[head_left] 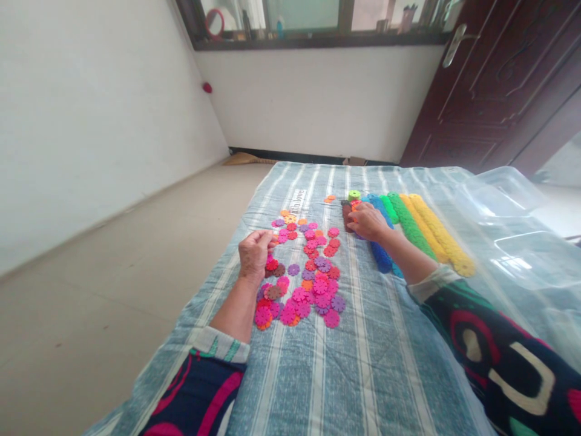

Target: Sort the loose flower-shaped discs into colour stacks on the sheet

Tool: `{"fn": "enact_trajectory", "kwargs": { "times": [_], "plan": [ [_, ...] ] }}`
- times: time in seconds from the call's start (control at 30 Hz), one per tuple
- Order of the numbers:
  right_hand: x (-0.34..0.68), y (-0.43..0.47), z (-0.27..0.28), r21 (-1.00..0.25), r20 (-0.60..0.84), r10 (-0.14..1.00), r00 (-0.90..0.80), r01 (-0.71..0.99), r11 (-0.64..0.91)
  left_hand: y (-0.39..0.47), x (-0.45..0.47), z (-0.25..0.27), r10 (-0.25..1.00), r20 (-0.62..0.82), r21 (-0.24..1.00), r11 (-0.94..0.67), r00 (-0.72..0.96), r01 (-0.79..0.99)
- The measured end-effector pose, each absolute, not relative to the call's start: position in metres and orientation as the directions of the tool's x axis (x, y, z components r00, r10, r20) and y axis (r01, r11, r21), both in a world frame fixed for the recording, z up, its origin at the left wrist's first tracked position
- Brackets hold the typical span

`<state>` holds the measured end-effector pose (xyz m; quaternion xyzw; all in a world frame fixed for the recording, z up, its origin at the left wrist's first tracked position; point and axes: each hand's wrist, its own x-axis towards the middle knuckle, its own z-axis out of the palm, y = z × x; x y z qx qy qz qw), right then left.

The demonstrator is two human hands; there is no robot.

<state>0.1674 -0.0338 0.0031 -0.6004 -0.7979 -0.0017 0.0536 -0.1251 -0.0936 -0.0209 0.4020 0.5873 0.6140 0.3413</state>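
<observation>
Loose notched plastic discs (321,286) in pink, purple, red, orange and brown lie scattered on the striped cloth. At their left edge is my left hand (254,254), with thumb and fingers closed together; what is in the pinch, if anything, is hidden. Farther right, my right hand (370,221) is closed at the fingertips on an orange-red notched disc (354,206). It is beside a brown row of discs (347,217), partly covering the rows behind it. Long rows of blue discs (380,257), green discs (411,227) and yellow discs (442,236) lie to its right.
Two clear plastic containers, the nearer a clear tray (538,260) and the farther a clear box (497,191), are at the right. A light-green disc stack (354,195) and orange discs (330,198) lie toward the far edge. A dark red door (494,91) stands beyond.
</observation>
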Motion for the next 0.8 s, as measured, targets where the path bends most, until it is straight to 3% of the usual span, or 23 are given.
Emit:
{"fn": "enact_trajectory", "kwargs": {
  "times": [0.53, 0.8],
  "plan": [
    [0.167, -0.034, 0.001, -0.072, 0.136, 0.952, -0.275, 0.956, 0.286, -0.093, -0.125, -0.021, 0.891, 0.102, 0.995, -0.082, -0.443, 0.062],
    [0.164, -0.057, -0.002, -0.158, 0.237, 0.94, -0.245, 0.945, 0.286, -0.093, -0.125, -0.021, 0.893, 0.097, 0.995, -0.079, -0.44, 0.057]
  ]
}}
